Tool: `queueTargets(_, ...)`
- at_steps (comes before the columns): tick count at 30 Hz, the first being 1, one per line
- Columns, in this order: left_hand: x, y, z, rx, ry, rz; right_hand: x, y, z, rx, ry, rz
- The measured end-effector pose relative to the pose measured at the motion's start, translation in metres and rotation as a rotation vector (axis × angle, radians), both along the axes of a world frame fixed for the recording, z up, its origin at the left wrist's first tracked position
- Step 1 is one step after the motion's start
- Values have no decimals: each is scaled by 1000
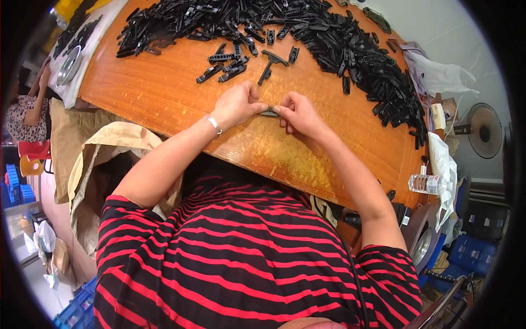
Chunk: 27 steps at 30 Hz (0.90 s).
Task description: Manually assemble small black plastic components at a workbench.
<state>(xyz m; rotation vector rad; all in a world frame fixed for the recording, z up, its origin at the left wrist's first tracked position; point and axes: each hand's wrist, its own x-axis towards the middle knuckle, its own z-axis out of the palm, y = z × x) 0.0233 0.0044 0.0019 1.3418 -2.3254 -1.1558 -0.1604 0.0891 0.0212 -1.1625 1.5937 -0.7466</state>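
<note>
Between my two hands, just over the wooden table (181, 90), is a small black plastic part (268, 113). My left hand (239, 104) pinches its left end between thumb and fingers, and my right hand (298, 114) pinches the right end. Fingers cover much of it, so its exact kind does not show. Just beyond my hands lie two longer black plastic pieces (267, 72), one touching or nearly touching the other. Farther left sits a small group of ridged black parts (233, 71).
A large heap of black plastic parts (350, 44) curves round the table's far and right sides. Left of the table stands an open sack (118, 131). A clear bottle (424, 183) lies at the right edge, near a fan (485, 130). Another person (30, 118) is at the far left.
</note>
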Motion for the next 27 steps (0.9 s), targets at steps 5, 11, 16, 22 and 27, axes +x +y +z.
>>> queueTargets(5, 15, 7, 12, 211, 244, -130, 11, 20, 16, -253, 115, 50)
queueTargets(11, 56, 36, 84, 135, 133, -169, 12, 17, 36, -229, -125, 86)
queueTargets(16, 150, 61, 158, 29, 458, 281, -27, -10, 26, -199, -36, -9)
queueTargets(22, 292, 108, 142, 103, 344, 601, -69, -81, -6, -701, 936, 52)
queueTargets(27, 290, 101, 128, -81, 124, 644, -86, -119, -14, -747, 1061, 190)
